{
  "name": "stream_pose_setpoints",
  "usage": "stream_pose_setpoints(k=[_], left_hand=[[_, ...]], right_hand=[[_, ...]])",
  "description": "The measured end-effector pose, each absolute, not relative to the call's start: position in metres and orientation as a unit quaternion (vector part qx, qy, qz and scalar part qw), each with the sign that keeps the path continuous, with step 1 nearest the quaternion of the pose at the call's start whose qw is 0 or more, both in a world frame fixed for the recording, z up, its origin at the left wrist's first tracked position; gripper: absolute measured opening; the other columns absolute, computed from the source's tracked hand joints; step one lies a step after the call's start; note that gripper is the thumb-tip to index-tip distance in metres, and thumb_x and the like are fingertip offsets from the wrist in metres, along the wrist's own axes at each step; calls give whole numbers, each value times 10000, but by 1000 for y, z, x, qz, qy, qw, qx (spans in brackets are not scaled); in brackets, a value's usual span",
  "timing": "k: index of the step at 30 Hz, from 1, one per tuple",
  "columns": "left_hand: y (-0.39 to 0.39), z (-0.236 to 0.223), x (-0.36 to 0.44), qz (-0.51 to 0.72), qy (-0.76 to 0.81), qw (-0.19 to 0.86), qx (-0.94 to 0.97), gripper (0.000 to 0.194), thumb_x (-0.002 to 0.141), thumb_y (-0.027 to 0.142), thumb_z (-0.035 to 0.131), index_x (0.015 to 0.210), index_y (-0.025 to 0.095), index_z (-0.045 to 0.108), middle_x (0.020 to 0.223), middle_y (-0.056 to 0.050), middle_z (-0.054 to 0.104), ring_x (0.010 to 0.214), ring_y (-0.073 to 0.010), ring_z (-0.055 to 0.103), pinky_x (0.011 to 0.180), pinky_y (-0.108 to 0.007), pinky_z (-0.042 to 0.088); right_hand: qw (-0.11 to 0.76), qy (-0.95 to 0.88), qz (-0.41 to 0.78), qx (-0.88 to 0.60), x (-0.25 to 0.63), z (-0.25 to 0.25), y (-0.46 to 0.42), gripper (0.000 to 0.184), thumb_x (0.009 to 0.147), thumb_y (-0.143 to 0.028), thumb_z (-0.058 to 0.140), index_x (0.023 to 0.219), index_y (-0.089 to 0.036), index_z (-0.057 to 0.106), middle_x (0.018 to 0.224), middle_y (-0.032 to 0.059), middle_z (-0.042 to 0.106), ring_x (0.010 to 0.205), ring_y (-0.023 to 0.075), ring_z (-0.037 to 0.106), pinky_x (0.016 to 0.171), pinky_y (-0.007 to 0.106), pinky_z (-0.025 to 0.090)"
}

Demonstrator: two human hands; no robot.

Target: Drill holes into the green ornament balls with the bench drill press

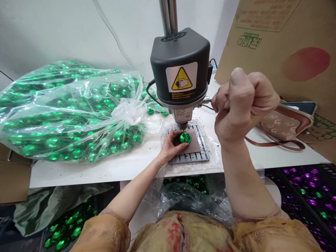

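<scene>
A shiny green faceted ball [185,138] sits on a brown board [195,144] over the slotted metal base [205,154] of a bench drill press [181,52]. Thumb and fingers of my left hand [169,147] are closed around the ball's left side, steadying it directly beneath the chuck [183,125]. The bit appears to meet the top of the ball. Raised at the machine's right, my right hand [241,105] is closed in a fist around the drill press lever [207,100]; most of the lever is hidden by the fingers.
A large tied clear bag [78,115] of green balls covers the table's left. At right lie a patterned purse [286,122] with a brown strap and a big cardboard box [275,45]. Below the edge are plastic film [181,196] and crates of green and purple balls [309,196].
</scene>
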State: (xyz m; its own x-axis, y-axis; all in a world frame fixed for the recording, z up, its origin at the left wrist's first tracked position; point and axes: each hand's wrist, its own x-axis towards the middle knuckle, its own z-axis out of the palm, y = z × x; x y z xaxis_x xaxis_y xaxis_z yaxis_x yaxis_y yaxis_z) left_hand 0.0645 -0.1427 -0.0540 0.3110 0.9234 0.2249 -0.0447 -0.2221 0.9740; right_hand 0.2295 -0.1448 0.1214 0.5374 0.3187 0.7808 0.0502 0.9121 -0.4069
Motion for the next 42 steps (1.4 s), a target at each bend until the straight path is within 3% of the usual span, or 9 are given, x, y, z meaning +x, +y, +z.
stream_pose_setpoints(k=[10,19,33,42], left_hand=[[-145,-54,64,463,368,506,628,597,758,490,916,1194,199,631,1268,-124,725,1243,-285,666,1119,-450,486],[-145,-57,64,466,366,510,624,594,766,483,915,1198,201,622,1292,-124,718,1278,-290,656,1146,-464,480],[-144,-62,63,460,369,520,618,599,773,478,913,1224,213,622,1327,-114,704,1272,-275,659,1158,-446,483],[-145,-61,63,461,375,514,619,597,770,475,917,1223,207,635,1317,-118,704,1286,-283,650,1168,-457,472]], right_hand=[[851,-489,70,-178,228,107,-155,566,941,-321,617,600,-192,184,507,-64,181,436,37,237,459,275,220],[862,-484,33,-144,229,95,-150,548,912,-276,634,598,-177,195,493,-59,203,420,23,200,424,253,175],[856,-508,-13,-100,230,82,-144,452,882,-183,569,611,-179,208,482,-78,195,398,27,123,391,216,200],[855,-509,-31,-97,229,68,-147,468,867,-167,578,603,-177,192,457,-76,215,365,37,184,391,238,257]])
